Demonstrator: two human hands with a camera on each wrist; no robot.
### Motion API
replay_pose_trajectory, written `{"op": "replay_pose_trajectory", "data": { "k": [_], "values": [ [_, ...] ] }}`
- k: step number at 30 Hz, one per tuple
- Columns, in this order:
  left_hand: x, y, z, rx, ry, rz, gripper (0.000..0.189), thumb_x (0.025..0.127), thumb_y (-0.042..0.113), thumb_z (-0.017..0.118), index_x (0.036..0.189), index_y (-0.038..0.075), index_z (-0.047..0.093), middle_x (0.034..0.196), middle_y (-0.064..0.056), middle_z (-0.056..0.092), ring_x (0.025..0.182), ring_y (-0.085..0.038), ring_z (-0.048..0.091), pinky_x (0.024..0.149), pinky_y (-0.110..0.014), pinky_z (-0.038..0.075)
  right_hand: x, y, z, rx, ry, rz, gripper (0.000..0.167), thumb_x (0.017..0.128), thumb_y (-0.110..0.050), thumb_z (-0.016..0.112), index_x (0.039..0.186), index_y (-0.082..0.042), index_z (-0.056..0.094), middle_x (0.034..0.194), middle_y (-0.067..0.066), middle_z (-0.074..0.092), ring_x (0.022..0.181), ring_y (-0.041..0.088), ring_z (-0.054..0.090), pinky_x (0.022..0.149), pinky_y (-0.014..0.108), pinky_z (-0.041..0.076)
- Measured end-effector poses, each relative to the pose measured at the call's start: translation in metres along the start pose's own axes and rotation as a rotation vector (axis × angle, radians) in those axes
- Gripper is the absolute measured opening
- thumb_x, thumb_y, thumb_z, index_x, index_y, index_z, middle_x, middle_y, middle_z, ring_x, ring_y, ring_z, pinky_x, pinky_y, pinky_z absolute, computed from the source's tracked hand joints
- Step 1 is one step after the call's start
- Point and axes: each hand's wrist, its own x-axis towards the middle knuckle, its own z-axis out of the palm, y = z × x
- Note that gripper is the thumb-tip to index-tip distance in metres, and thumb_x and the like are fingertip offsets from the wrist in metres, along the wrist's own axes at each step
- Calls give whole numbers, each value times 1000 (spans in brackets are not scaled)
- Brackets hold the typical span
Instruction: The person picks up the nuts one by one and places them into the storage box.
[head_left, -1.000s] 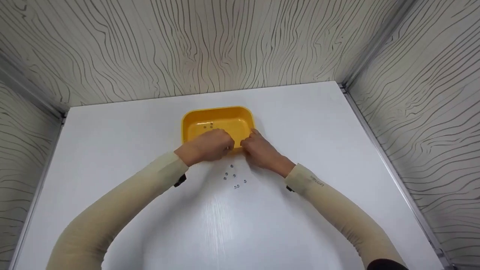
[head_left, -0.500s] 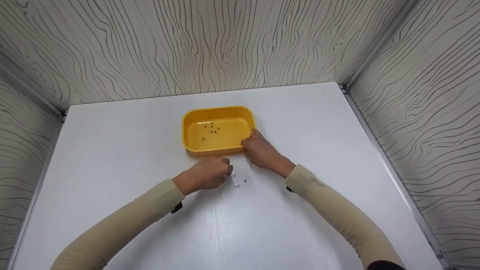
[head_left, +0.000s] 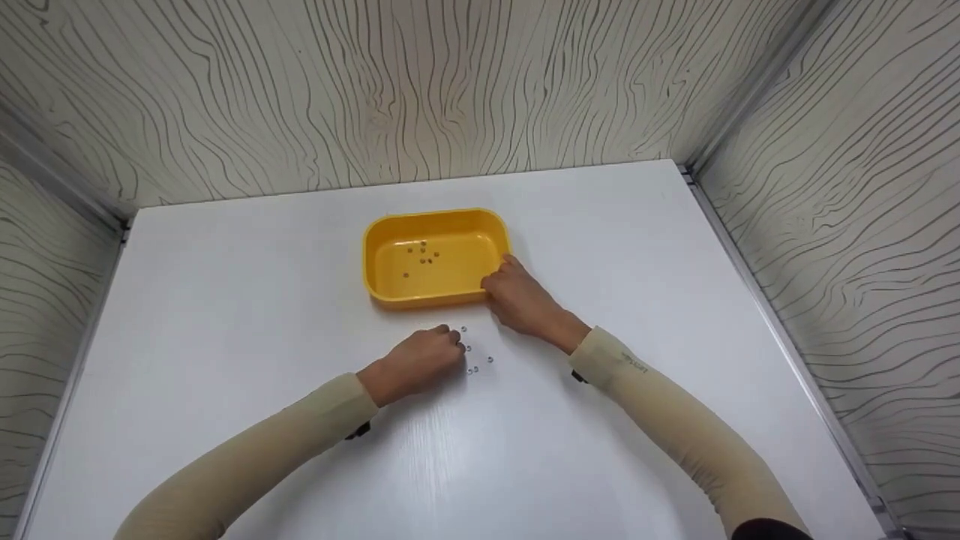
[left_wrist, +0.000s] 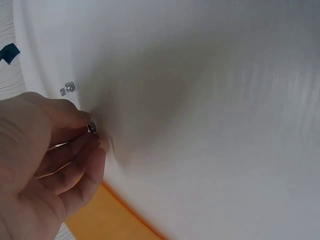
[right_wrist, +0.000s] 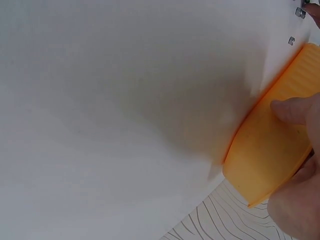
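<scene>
My left hand point(head_left: 418, 364) is low over the white table, in front of the yellow plastic tray. Between its thumb and index fingertips sits a small metal nut point(left_wrist: 91, 126), best seen in the left wrist view. My right hand point(head_left: 521, 298) grips the near right corner of the yellow tray point(head_left: 431, 301); in the right wrist view its thumb point(right_wrist: 290, 110) presses the outer wall. Several loose nuts point(head_left: 490, 359) lie on the table just right of the left fingertips. Inside the tray, several more nuts point(head_left: 423, 261) are scattered toward the left.
The white table point(head_left: 247, 300) meets patterned panels point(head_left: 420, 90) at the back and sides, with metal frame rails point(head_left: 780, 337) along the edges. More nuts point(left_wrist: 70, 87) lie beyond the left fingers in the left wrist view.
My left hand has come back from over the tray to the table among the loose nuts. More nuts in the tray are now uncovered. The right hand keeps its grip on the corner.
</scene>
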Motion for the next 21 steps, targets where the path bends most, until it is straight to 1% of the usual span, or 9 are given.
{"op": "replay_pose_trajectory", "data": {
  "k": [3, 8, 11, 18, 21],
  "values": [
    [1, 0, 0, 21, 6, 14, 17, 88, 0, 77, 100, 11, 81, 86, -5, 76, 73, -20, 69, 63, -30, 61, 1, -1, 0, -2, -14, 13, 13, 101, -8, 64, 108, -2, 73, 99, 13, 77, 104, 29, 62, 130, 44, 30],
    [1, 3, 1, 123, 45, 57, 16, 87, 1, 77, 94, 13, 84, 80, -4, 77, 68, -18, 70, 61, -29, 61, 1, -1, 0, -19, -11, 18, 13, 101, -9, 64, 108, -3, 73, 100, 13, 77, 104, 29, 62, 130, 44, 30],
    [0, 5, 2, 173, 58, 70, 16, 87, 1, 76, 92, 14, 84, 78, -3, 76, 67, -17, 70, 61, -28, 61, 1, -1, 0, -23, -3, 16, 13, 101, -8, 65, 109, -2, 73, 101, 13, 78, 106, 30, 64, 131, 45, 28],
    [2, 7, 0, 169, -13, 63, 15, 91, 5, 76, 100, 14, 85, 84, -3, 79, 72, -16, 74, 66, -28, 63, 0, -1, 2, -8, -5, 29, 14, 102, -10, 65, 111, -3, 73, 103, 13, 77, 105, 29, 62, 131, 45, 28],
    [1, 8, -2, 145, -31, 56, 15, 90, 4, 77, 99, 14, 84, 84, -3, 79, 72, -17, 74, 66, -28, 63, 0, -1, 2, 3, -3, 26, 13, 102, -9, 64, 109, -3, 73, 100, 13, 77, 104, 29, 61, 130, 45, 29]
  ]
}}
